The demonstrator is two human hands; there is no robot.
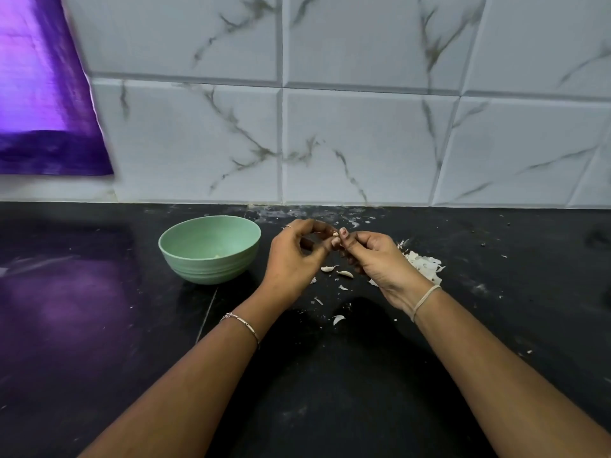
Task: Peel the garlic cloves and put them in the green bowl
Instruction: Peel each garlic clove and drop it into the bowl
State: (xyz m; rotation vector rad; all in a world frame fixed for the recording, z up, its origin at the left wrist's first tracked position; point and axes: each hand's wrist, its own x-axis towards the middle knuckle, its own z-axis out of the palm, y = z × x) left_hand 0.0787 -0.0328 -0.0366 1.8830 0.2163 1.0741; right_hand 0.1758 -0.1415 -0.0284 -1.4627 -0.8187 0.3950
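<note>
Over dark counter [330, 391], one garlic clove [336, 238] pinched between both hands, raised off the surface.

Left hand [294, 259] curled, thumb and fingertips nipping the clove's left end; right hand [377, 262] likewise curled, nipping the right end, fingertips of both touching. Just left of the hands, upright on the counter: green bowl [205, 256], something small and pale at its bottom, too blurred to identify. Beneath the hands, on the counter: two pale pieces [328, 268], clove or skin unclear. Beside the right hand, on its right: heap of papery skins [423, 264], scraps scattered nearer the body. Thin bracelet [241, 325] on left wrist, pale band [425, 300] on right. Behind: marbled wall tiles [363, 143]; purple cloth [43, 94] far left.
</note>
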